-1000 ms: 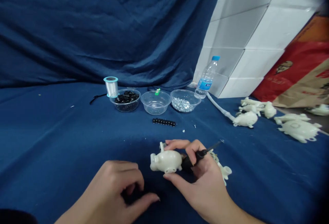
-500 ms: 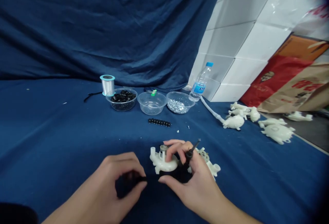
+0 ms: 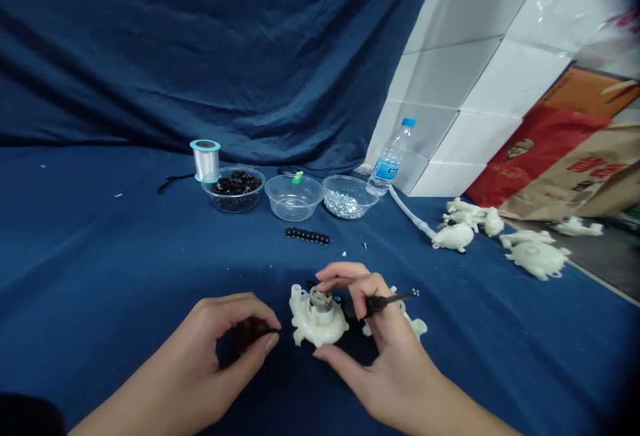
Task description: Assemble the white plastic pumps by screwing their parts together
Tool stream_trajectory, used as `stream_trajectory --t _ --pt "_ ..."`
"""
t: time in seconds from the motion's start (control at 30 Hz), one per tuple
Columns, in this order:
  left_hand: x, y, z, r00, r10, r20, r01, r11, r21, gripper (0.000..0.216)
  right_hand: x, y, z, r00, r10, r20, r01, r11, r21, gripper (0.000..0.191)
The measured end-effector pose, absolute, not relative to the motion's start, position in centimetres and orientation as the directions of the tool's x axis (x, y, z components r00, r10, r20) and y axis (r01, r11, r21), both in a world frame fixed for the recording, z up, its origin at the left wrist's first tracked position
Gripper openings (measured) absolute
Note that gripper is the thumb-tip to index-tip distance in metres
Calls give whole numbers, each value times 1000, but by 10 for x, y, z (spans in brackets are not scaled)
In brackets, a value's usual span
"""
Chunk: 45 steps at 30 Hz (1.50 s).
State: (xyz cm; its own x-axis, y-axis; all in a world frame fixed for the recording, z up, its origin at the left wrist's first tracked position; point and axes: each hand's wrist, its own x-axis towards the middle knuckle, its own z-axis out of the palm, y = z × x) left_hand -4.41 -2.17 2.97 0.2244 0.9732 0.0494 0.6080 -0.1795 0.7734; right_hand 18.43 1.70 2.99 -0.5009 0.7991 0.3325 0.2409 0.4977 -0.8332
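Note:
My right hand (image 3: 387, 366) grips a white plastic moulded body (image 3: 320, 329) between thumb and fingers, with a small metal motor (image 3: 321, 301) set in its top. A slim black-handled tool (image 3: 383, 303) also lies in that hand, its thin tip pointing right. My left hand (image 3: 200, 356) sits just left of the body, pinching a small dark object (image 3: 250, 333) that is mostly hidden by the fingers. Another white plastic piece (image 3: 413, 326) lies partly hidden behind my right hand.
Farther off on the blue cloth (image 3: 125, 256) are a clear thread spool (image 3: 205, 159), several clear bowls (image 3: 293, 197), a row of black beads (image 3: 309, 236), a water bottle (image 3: 390, 159), white moulded pieces (image 3: 535, 256), white boxes (image 3: 450, 89) and a paper bag (image 3: 565, 169).
The white body has turned so its motor side faces up toward me. The black tool has swung from pointing up to pointing right. My left hand has shifted slightly up and left.

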Motion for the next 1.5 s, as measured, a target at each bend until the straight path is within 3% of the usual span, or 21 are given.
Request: stream_trajectory --t 0.27,0.4,0.63,0.87,1.2,1.5 --pt "-46 -23 31 180 983 -38 603 -80 794 25 185 18 30 -560 790 247 280 462 -842 53" --pt "-47 -22 26 175 976 -127 463 32 886 32 187 20 28 -522 832 190 317 396 -862 56" --pt "-55 -17 15 262 943 -205 248 139 959 30 188 26 29 -511 855 95 457 363 -812 79" --pt "-50 -17 28 257 947 -192 90 174 981 25 190 19 37 -470 865 178 436 403 -805 66" --pt "-49 -16 29 349 917 -194 -50 225 973 22 188 11 47 -549 836 -20 302 176 -937 60" --pt "-50 -19 34 230 954 -191 -166 232 958 22 186 11 43 -549 836 21 271 201 -941 54"
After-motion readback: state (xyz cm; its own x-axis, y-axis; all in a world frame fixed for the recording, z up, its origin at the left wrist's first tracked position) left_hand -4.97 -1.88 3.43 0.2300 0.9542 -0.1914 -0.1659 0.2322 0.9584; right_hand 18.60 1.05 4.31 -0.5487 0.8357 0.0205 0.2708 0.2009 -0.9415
